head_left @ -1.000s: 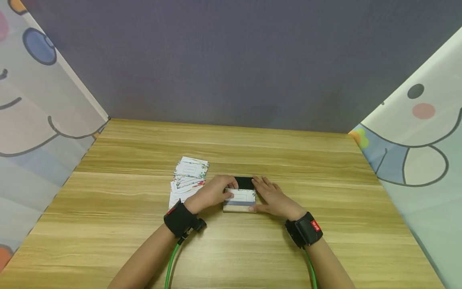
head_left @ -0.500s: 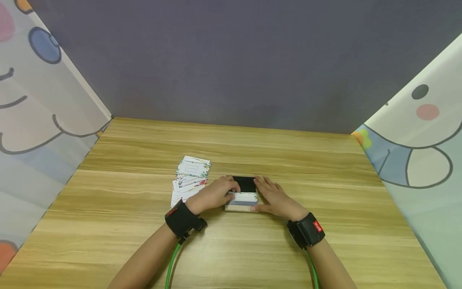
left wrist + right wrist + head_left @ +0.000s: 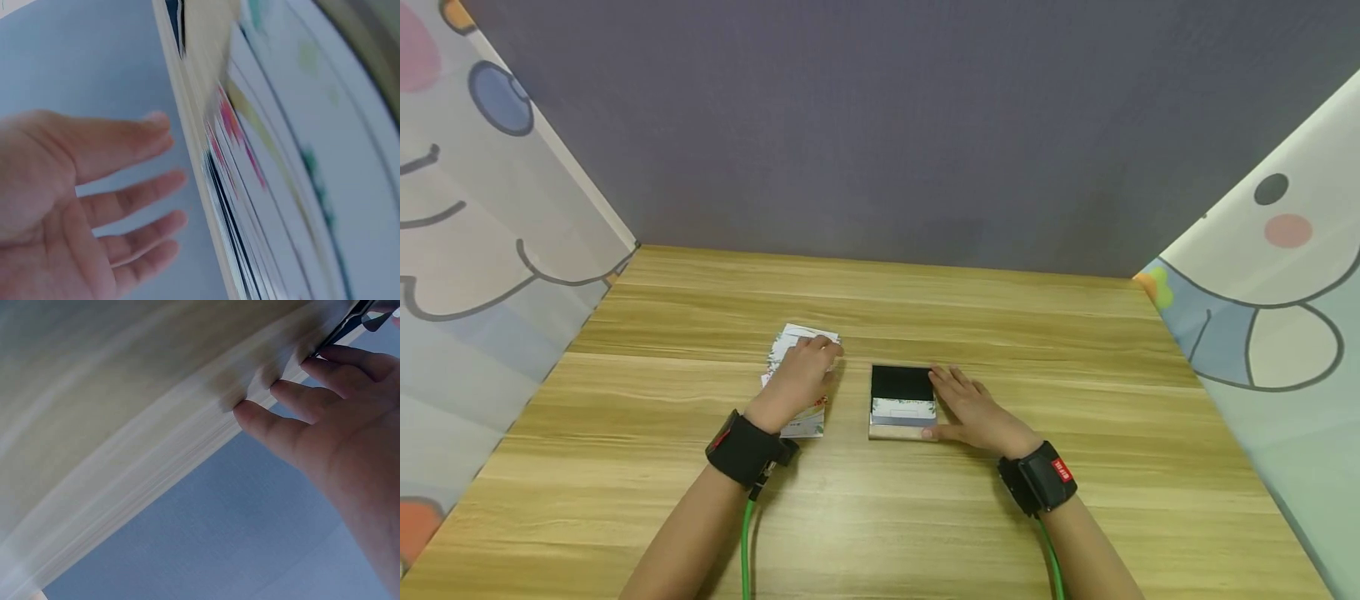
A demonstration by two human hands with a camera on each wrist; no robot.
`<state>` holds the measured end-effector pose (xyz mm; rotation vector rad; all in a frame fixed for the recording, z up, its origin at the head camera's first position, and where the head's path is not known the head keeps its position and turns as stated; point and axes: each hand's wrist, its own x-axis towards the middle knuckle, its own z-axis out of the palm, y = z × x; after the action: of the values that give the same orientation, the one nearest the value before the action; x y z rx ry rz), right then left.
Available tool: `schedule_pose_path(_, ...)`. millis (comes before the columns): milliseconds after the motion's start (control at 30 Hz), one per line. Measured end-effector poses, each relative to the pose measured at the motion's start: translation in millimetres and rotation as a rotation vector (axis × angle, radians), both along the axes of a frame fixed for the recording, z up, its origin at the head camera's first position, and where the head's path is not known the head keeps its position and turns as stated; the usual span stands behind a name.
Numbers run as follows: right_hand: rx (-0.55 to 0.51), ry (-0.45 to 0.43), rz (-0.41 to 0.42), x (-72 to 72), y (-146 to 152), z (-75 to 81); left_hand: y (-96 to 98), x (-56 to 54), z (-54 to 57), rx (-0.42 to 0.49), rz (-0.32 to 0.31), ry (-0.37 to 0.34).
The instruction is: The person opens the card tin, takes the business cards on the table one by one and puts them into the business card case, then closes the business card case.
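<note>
In the head view, my left hand (image 3: 799, 379) is over a spread of white cards (image 3: 805, 427) with floral borders, at the left of the middle. The left wrist view shows this hand's (image 3: 69, 194) fingers extended, holding nothing, near the edges of the cards (image 3: 356, 187). To the right lies a flat card case (image 3: 901, 383), black at its far part. A floral card (image 3: 902, 408) sits in it, above a grey-blue band and a beige front edge. My right hand (image 3: 979, 417) rests along the case's right side, fingers spread and thumb at the near right corner.
All of this lies on a wood-grain table (image 3: 880, 517). A dark grey panel (image 3: 880, 133) rises behind it, and cartoon-printed sheets (image 3: 497, 275) flank both sides. Green cables (image 3: 746, 542) run from the black wrist bands toward the near edge.
My left hand has let go of the floral card in the case and moved left over the spread cards. The card slid toward the case's near edge earlier. My right hand has stayed put.
</note>
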<state>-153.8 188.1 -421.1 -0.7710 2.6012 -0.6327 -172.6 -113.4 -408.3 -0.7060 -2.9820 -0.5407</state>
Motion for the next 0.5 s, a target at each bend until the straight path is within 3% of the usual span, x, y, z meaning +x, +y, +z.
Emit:
schedule_pose_path(133, -0.002, -0.003, 0.005, 1.1, -0.9, -1.4, -11.5, -0.8, -1.3, -0.037, 0.117, 0.020)
schedule_pose_path(233, -0.003, -0.002, 0.013, 1.4, -1.2, -2.1, -19.3, -0.9, -0.4, -0.052, 0.162, 0.026)
schedule_pose_path(367, 0.000, -0.006, 0.015, 0.7, -1.0, -2.0, -28.3, -1.3, 1.2, -0.080, 0.155, -0.009)
schedule_pose_path(500, -0.002, -0.007, 0.008, -1.1, 0.1, 0.1, -35.3, -6.7, 4.3, -0.092, 0.124, -0.092)
